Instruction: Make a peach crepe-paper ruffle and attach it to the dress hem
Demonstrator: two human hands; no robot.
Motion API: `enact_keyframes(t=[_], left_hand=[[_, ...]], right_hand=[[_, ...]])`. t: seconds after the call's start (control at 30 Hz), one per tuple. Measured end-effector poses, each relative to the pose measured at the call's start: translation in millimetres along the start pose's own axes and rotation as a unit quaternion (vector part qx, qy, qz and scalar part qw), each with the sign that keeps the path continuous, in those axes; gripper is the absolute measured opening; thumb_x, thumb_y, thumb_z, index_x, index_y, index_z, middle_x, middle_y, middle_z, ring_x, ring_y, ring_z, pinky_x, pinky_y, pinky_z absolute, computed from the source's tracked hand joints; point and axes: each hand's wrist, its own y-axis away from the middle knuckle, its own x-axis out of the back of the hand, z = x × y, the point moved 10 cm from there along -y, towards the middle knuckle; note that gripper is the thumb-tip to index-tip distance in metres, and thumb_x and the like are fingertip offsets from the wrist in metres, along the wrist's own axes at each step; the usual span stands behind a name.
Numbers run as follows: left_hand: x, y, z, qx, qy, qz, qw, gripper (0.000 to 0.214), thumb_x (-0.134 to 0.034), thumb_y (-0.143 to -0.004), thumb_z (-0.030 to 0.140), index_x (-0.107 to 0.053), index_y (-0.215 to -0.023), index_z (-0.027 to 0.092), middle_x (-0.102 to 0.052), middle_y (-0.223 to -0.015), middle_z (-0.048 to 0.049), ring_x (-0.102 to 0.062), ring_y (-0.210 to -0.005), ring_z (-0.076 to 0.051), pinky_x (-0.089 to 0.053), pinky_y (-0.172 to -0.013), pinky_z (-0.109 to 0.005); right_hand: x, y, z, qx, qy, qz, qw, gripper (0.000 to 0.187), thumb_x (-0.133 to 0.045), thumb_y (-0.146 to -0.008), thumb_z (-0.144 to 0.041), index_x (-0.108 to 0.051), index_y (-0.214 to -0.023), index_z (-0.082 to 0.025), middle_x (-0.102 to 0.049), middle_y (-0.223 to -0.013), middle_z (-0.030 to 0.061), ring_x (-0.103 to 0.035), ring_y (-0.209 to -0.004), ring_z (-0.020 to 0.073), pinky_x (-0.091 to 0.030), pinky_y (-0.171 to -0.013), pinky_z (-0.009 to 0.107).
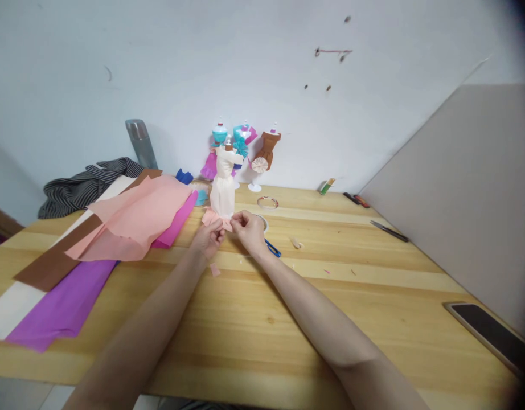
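Observation:
A small mannequin in a pale peach paper dress (pixel 222 185) stands on the wooden table (pixel 288 319). My left hand (pixel 208 238) and my right hand (pixel 249 229) meet at the dress's pink ruffled hem (pixel 213 218), fingers pinched closed on it from either side. A small pink paper scrap (pixel 214 270) lies on the table just under my left wrist. Blue-handled scissors (pixel 273 249) lie right beside my right wrist.
Sheets of peach, magenta, purple, brown and white paper (pixel 117 228) spread over the left of the table. Three dressed mini mannequins (pixel 245 151), a grey flask (pixel 140 142) and striped cloth (pixel 81 188) stand behind. Tape ring (pixel 267 202), a tool (pixel 388 230) and a phone (pixel 488 333) lie to the right.

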Motion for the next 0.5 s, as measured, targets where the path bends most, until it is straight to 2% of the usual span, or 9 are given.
enact_keyframes(t=[0.23,0.5], left_hand=[[-0.2,-2,-3,0.013,-0.005,0.002,1.000,0.016,-0.069,-0.066,0.005,-0.057,-0.074,0.012,-0.058,-0.058,0.0026,-0.050,-0.046,-0.004,-0.032,-0.041,-0.014],[-1.6,-8,-6,0.045,0.007,0.003,0.999,0.014,-0.071,-0.070,0.013,-0.057,-0.074,0.013,-0.058,-0.057,0.0023,-0.047,-0.043,-0.004,-0.029,-0.037,-0.014]], right_hand=[[0,0,1,0.007,0.024,0.006,1.000,0.012,-0.050,-0.072,-0.026,-0.059,-0.075,-0.019,-0.063,-0.065,0.0006,-0.055,-0.057,0.0140,-0.043,-0.059,0.025],[-6,10,-13,0.062,0.066,-0.012,0.996,0.008,-0.049,-0.073,-0.023,-0.056,-0.069,-0.020,-0.060,-0.064,0.0008,-0.053,-0.059,0.0154,-0.039,-0.061,0.026]])
